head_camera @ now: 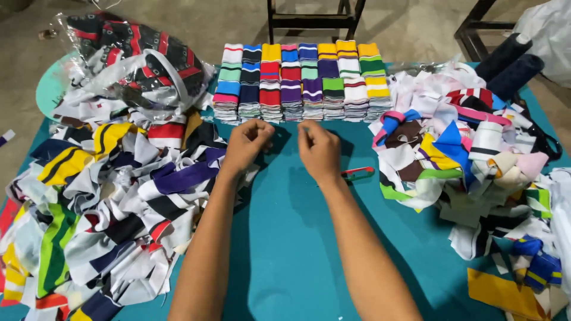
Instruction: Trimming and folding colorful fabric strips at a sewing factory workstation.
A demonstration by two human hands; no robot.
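Both my forearms reach over a teal table (285, 238). My left hand (247, 142) and my right hand (318, 148) hover side by side, fingers curled in, just in front of a row of neatly folded striped knit bands (300, 83). Whether either hand pinches anything small, such as a thread, is too fine to tell. A small red and green tool (357, 173) lies on the table just right of my right hand.
A big heap of loose striped fabric pieces (113, 202) fills the left side, with a clear plastic bag of dark and red bands (134, 59) behind it. Another fabric heap (470, 160) covers the right. Dark thread cones (511, 65) and stool legs (312, 21) stand beyond the table.
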